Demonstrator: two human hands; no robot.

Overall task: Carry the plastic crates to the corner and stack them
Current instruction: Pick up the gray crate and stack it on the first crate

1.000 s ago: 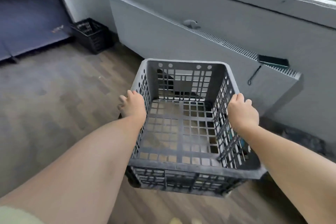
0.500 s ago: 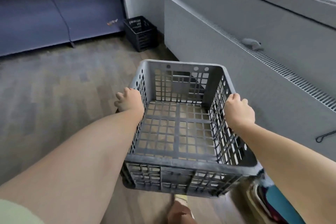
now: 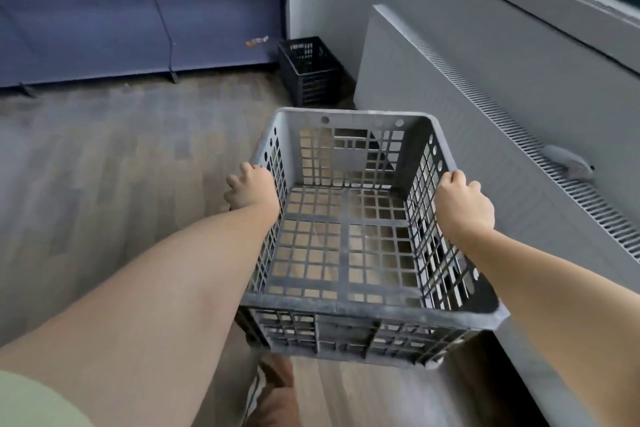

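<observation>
I hold an empty grey plastic crate (image 3: pixel 349 310) with latticed walls in front of me, above the floor. My left hand (image 3: pixel 250 188) grips its left rim and my right hand (image 3: pixel 462 205) grips its right rim, fingers curled over the edge. A second, black crate (image 3: pixel 309 71) stands on the floor in the far corner, between the blue shelving and the grey wall panel, well ahead of the crate I carry.
Blue shelving (image 3: pixel 138 10) with cardboard boxes on top runs along the far wall. A grey panel with a slatted top (image 3: pixel 485 135) lines the right side under a window ledge. Wood-pattern floor (image 3: pixel 104 166) spreads to the left. My foot (image 3: pixel 273 388) shows below the crate.
The view has swung left and moved forward: the black crate in the corner and the shelving are closer and more central. Both hands keep the same grip on the grey crate.
</observation>
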